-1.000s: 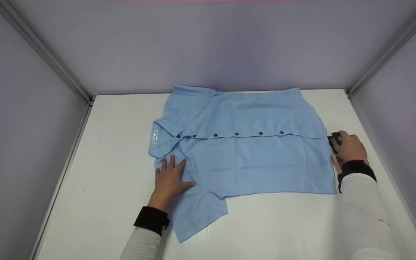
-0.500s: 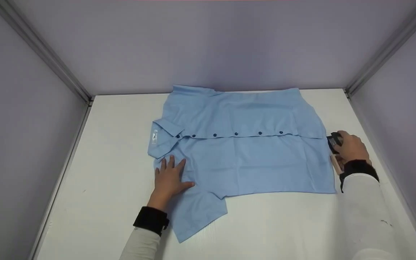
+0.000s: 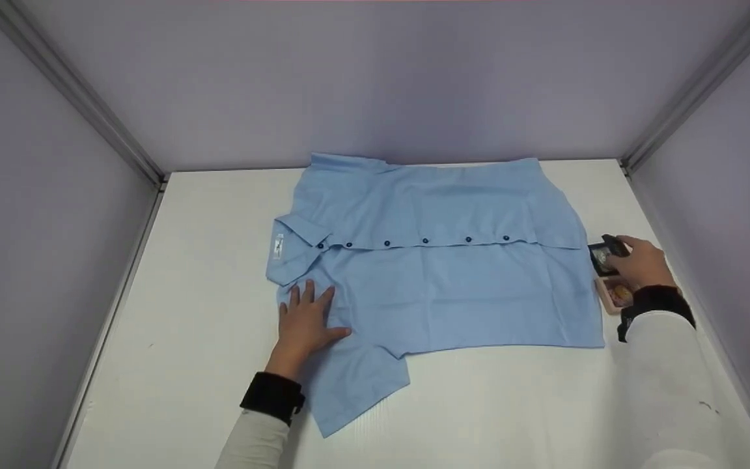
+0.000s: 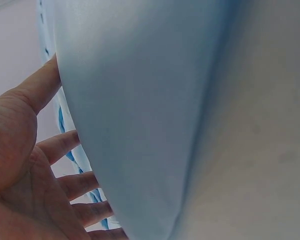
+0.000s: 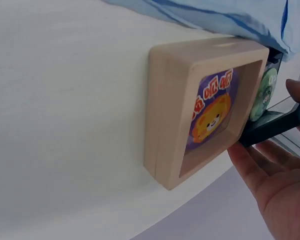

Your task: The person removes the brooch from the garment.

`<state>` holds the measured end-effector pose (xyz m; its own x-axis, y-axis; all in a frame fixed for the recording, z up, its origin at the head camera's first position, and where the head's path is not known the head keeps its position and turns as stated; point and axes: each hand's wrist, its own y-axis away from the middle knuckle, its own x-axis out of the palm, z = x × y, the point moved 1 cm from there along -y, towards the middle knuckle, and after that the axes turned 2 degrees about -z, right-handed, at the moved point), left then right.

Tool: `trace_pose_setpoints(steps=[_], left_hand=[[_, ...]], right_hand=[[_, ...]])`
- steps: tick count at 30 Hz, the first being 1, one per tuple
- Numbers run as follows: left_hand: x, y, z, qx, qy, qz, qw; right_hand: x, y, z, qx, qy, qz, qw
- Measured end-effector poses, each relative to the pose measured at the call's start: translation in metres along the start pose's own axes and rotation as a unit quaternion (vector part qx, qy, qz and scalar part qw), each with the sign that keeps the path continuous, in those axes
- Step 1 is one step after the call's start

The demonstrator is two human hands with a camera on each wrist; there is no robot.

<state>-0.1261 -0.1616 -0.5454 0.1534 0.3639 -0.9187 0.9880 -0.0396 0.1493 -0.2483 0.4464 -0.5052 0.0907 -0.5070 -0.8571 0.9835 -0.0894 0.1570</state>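
A light blue short-sleeved shirt [image 3: 479,293] with dark buttons lies front up, collar to the left. My left hand [image 3: 303,326] rests spread on it below the collar. In the left wrist view, the fingers [image 4: 45,82] reach behind a raised curve of the shirt fabric [image 4: 125,110]. Past the hem, my right hand [image 3: 645,264] grips a small black case [image 3: 599,259]. The right wrist view shows thumb and fingers at its raised dark-edged part [image 5: 275,127], with a round green picture [image 5: 264,94] behind it. A pale wooden square box [image 5: 165,115] with a lion picture sits beside the case.
The white table [image 3: 512,410] is bounded by a grey back wall [image 3: 375,78] and side walls [image 3: 30,228]. The wooden box and black case stand close against the shirt's hem, near the right wall [image 3: 726,228].
My right hand has shifted slightly right, and more of the black case and the wooden box's picture shows. My left hand stays in place on the shirt.
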Motion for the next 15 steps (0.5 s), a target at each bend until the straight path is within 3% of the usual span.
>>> trace_pose_setpoints(steps=[8, 15], left_hand=[[0.002, -0.001, 0.002, 0.002, -0.002, 0.001, 1.0], [0.003, -0.001, 0.002, 0.001, -0.001, 0.001, 1.0]], right_hand=[[-0.002, 0.0, -0.002, 0.005, 0.007, 0.005, 1.0], [0.001, 0.006, 0.009, -0.004, 0.026, 0.006, 1.0]])
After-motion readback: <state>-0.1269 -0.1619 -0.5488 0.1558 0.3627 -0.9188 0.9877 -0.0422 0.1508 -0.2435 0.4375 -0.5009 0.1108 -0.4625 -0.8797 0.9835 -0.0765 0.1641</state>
